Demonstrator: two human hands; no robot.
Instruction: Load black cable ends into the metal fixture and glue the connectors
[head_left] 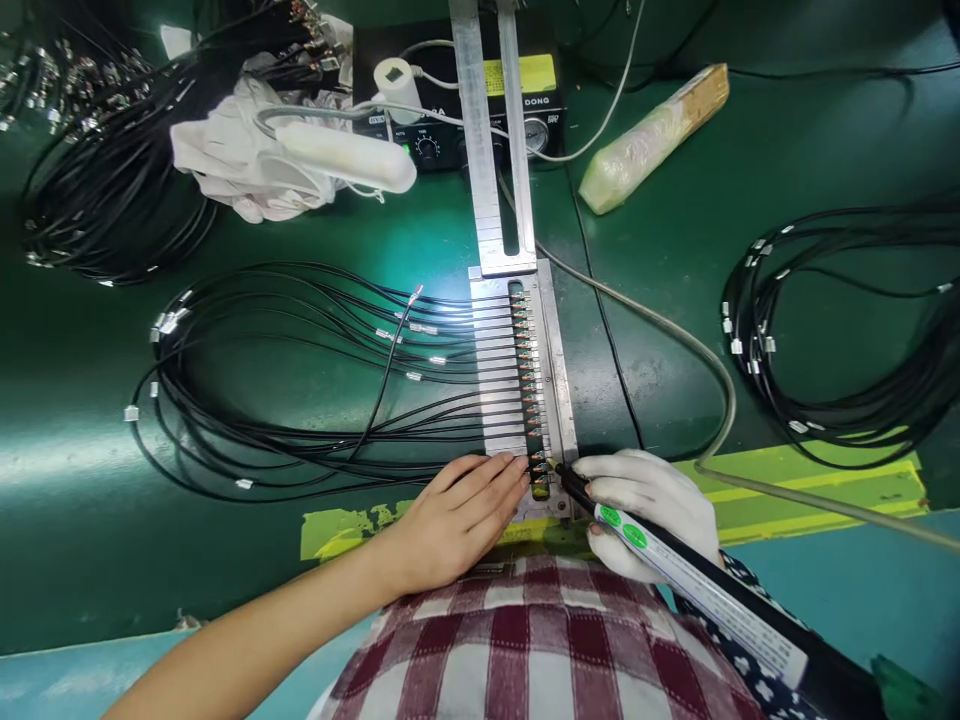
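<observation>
Dark green worktop [675, 230] spans the head view. At lower centre I have the left hand [457, 515] laid flat, fingers straight, on the metal jig [559, 390] — black cables [262, 432] run into it from the left. At lower right, my gloved right hand [664, 500] grips a pen-shaped tool [697, 590] — its tip at the jig's lower end.

— Which lettering can be read on the black control box [447, 140]?
— "DONG", above the gauge [535, 136]; "TIME", above a dial [427, 147]; "AUTO", to its left.
— And elsewhere?
— Print too small to read: yellow label [536, 73] on the box; white label [735, 612] and green stickers [634, 536] on the pen-shaped tool [720, 578].
</observation>
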